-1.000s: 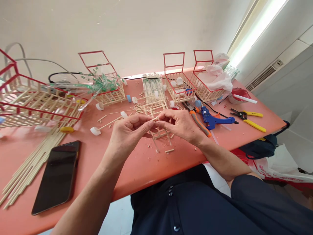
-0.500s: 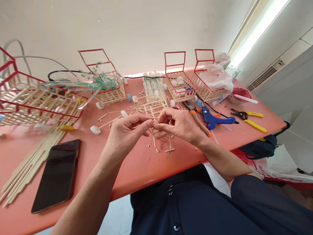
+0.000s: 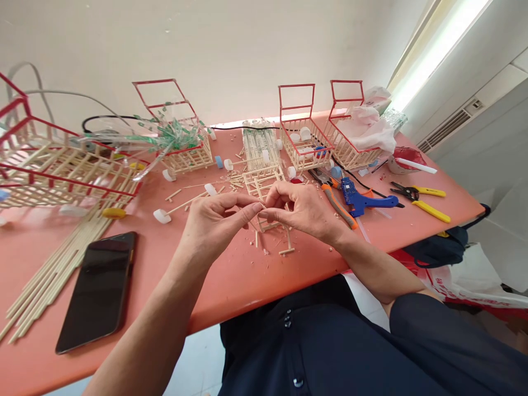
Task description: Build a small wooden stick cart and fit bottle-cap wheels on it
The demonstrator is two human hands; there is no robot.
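Note:
My left hand (image 3: pixel 218 221) and my right hand (image 3: pixel 299 210) meet fingertip to fingertip over the table, both closed in a pinch. Between them is a short piece of wooden stick (image 3: pixel 263 205), mostly covered by the fingers. Just beneath and behind the hands stands a small frame of glued wooden sticks (image 3: pixel 264 179), partly hidden by them. Its lower legs and a short crosspiece (image 3: pixel 286 252) show below my right hand. Wood crumbs are scattered around it.
Red-trimmed stick carts (image 3: pixel 307 137) line the back. A blue glue gun (image 3: pixel 363 199), orange-handled pliers (image 3: pixel 338 206) and yellow wire strippers (image 3: pixel 424 201) lie right. At left are a black phone (image 3: pixel 99 291), long sticks (image 3: pixel 53 275) and an axle with white caps (image 3: pixel 187 204).
My hands stay nearly in place, with the fingertips drawn slightly closer together. The stick piece between them shows less now. The view has shifted a little.

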